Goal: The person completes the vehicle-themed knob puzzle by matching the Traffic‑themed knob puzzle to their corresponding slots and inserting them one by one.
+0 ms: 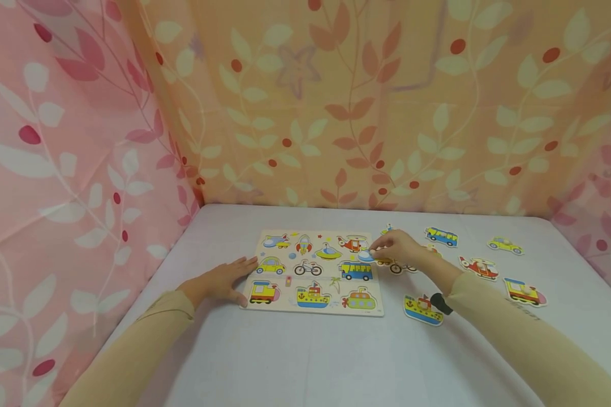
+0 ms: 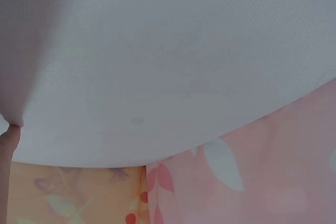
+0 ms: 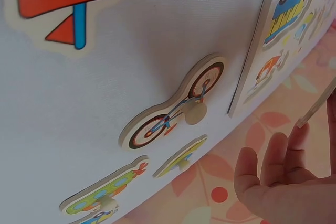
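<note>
A wooden peg puzzle board [image 1: 287,306] with printed vehicles lies on the table. My left hand [image 1: 223,281] rests at its left edge, fingers spread and thumb at the lower left corner. Over the board's right edge, beside the helicopter and bus pictures, my right hand [image 1: 403,249] pinches an airplane puzzle piece [image 1: 365,256] by its knob. Just below that hand a bicycle piece [image 3: 184,109] lies flat with its round knob up. In the right wrist view the held piece shows only as a thin edge [image 3: 317,106] at the fingertips.
Right of the board lie a bus piece [image 1: 441,237], a car piece [image 1: 505,245], a helicopter piece [image 1: 480,268], a train piece [image 1: 524,293] and a ship piece [image 1: 422,310]. A submarine piece [image 3: 102,191] and a flying saucer piece [image 3: 181,156] lie beyond the bicycle. Patterned curtains [image 1: 305,113] surround the table.
</note>
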`<state>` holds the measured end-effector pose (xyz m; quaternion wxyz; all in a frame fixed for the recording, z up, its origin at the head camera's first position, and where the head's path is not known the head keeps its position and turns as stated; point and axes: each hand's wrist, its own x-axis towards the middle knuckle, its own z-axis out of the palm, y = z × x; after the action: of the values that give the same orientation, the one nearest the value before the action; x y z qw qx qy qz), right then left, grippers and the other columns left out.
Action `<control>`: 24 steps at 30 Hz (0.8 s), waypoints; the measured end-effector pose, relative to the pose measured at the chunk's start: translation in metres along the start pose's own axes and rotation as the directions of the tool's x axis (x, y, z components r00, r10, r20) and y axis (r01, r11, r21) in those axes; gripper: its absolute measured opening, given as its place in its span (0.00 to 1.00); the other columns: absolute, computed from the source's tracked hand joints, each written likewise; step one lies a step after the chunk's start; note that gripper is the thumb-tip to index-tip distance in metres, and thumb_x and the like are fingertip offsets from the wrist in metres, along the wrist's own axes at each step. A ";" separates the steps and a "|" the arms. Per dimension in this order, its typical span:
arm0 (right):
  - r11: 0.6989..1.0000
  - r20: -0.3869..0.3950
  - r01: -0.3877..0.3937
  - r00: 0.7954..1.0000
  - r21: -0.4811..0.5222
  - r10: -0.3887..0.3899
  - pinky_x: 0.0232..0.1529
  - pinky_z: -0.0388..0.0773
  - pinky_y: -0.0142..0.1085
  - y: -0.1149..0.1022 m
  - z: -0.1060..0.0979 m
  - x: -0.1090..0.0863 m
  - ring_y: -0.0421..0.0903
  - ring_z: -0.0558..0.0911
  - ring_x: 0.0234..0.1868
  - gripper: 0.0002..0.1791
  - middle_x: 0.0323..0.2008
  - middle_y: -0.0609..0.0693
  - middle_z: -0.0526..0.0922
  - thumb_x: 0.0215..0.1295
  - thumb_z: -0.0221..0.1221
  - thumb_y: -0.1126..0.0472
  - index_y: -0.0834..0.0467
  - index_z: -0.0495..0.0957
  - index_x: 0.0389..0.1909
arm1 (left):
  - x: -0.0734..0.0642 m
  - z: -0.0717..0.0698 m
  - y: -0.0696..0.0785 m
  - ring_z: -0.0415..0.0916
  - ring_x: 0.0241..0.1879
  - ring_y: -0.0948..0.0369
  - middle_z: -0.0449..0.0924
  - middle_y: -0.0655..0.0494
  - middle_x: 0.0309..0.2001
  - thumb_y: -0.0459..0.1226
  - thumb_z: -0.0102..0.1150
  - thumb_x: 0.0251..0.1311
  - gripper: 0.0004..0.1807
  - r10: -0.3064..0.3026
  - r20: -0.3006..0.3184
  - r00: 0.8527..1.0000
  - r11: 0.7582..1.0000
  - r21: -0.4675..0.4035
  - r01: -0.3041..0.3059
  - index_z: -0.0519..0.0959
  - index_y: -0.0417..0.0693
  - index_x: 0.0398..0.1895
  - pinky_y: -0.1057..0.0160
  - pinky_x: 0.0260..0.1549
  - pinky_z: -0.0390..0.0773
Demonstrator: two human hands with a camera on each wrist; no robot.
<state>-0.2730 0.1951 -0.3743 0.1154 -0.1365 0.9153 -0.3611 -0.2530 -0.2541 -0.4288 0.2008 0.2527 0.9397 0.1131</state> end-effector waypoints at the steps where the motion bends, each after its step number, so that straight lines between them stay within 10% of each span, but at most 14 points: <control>1: 1.000 -0.001 -0.008 1.000 0.003 0.008 0.42 0.65 0.42 -0.001 0.001 0.001 0.53 0.68 0.44 0.12 0.41 0.55 0.78 0.63 0.65 0.59 0.61 0.86 0.43 | 0.000 0.000 0.000 0.38 0.75 0.44 0.46 0.48 0.77 0.62 0.68 0.45 0.61 -0.002 -0.001 1.000 1.000 -0.003 0.002 0.50 0.46 0.77 0.34 0.66 0.46; 24: 0.999 0.016 0.046 0.999 0.009 -0.046 0.39 0.68 0.39 -0.017 0.013 0.019 0.52 0.70 0.43 0.11 0.41 0.55 0.77 0.62 0.65 0.59 0.60 0.86 0.42 | -0.004 -0.003 0.006 0.37 0.75 0.46 0.46 0.50 0.77 0.60 0.69 0.45 0.60 -0.018 -0.003 1.000 1.000 -0.020 0.018 0.51 0.47 0.77 0.35 0.67 0.45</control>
<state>-0.2833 0.1685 -0.3741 0.1153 -0.1599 0.9093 -0.3665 -0.2488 -0.2508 -0.4228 0.2027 0.2420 0.9411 0.1209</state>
